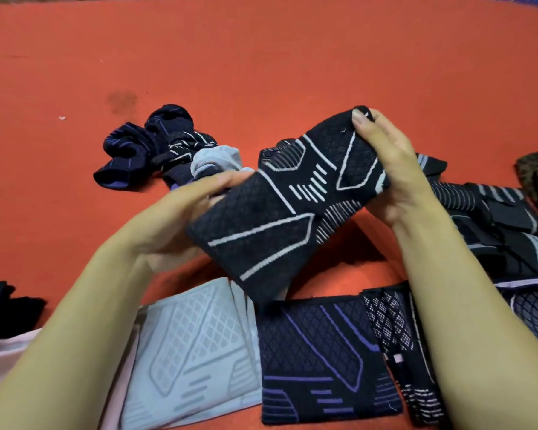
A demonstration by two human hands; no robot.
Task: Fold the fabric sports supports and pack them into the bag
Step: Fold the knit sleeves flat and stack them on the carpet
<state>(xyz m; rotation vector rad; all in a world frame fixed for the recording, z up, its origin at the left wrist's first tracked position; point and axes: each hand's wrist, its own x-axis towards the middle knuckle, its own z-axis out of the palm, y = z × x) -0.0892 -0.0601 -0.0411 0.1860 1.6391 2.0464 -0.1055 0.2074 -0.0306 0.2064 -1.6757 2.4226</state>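
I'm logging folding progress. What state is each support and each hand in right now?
Black-and-white support: held in the air, stretched between both hands.
Left hand: gripping its lower end.
Right hand: pinching its upper end.
Grey support: folded flat on the floor.
Black-and-purple support: folded flat beside it.
Dark pile: crumpled, unfolded.

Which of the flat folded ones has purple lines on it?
The dark folded support in the middle of the near row. The one to its left is pale grey all over.
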